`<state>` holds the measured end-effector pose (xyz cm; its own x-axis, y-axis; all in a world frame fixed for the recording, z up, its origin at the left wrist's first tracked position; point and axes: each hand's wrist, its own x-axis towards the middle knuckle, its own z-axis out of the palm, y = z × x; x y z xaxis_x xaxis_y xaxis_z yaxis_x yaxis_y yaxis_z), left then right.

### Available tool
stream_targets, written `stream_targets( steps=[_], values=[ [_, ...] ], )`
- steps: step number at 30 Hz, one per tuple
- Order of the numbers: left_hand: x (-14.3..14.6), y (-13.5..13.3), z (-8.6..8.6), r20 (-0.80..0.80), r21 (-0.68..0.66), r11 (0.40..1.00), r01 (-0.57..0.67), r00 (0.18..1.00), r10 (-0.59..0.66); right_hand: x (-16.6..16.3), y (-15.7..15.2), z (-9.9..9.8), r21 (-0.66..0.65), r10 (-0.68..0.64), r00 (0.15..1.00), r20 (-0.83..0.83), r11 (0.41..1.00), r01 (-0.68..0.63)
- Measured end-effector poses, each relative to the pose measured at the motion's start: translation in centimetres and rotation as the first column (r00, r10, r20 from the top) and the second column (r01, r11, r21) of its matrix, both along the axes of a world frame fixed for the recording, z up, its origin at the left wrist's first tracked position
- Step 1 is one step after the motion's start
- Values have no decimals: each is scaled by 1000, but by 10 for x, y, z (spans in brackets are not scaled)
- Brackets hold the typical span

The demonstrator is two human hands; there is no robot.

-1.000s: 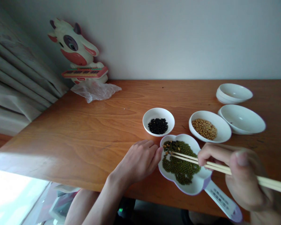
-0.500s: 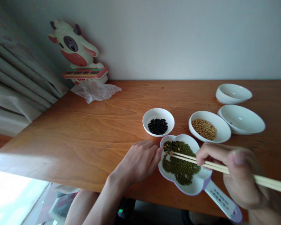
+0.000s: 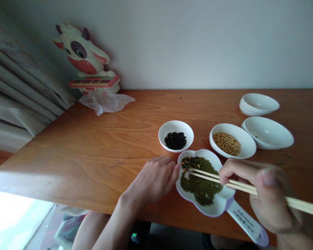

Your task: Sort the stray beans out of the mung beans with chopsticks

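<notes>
A white flower-shaped dish (image 3: 219, 207) with a handle holds green mung beans (image 3: 200, 185) mixed with a few yellow beans. My left hand (image 3: 153, 180) rests on the table with fingertips against the dish's left rim. My right hand (image 3: 266, 194) grips a pair of wooden chopsticks (image 3: 224, 181), their tips down among the beans near the dish's upper left. Behind stand a small white bowl of black beans (image 3: 175, 140) and a white bowl of yellow soybeans (image 3: 227, 143).
Two empty white bowls (image 3: 267, 133) (image 3: 259, 103) sit at the right rear of the wooden table (image 3: 94, 146). A cow-shaped toy (image 3: 86, 59) and a crumpled clear plastic bag (image 3: 105, 100) are at the back left by a curtain (image 3: 18, 90). The table's front edge runs just below my hands.
The chopstick tips shifted very slightly within the green beans. My left hand stays against the dish rim.
</notes>
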<state>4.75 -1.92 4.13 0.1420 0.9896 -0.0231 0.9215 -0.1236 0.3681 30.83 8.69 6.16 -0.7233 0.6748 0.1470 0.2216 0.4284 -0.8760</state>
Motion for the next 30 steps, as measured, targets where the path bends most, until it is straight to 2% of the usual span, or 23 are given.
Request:
stream_targets(
  steps=[21,27,30],
  values=[
    [-1,0,-1,17,11,1000,6,1000,-6,-2,1,-4,15,4,1000,-12,1000,-4],
    [-1,0,-3,26,14,1000,-5,1000,5,-2,1,4,18,-64,995,-82,998,65],
    [-1,0,-2,3,18,1000,4,1000,-5,-3,3,12,70,-133,982,-138,987,143]
  ],
)
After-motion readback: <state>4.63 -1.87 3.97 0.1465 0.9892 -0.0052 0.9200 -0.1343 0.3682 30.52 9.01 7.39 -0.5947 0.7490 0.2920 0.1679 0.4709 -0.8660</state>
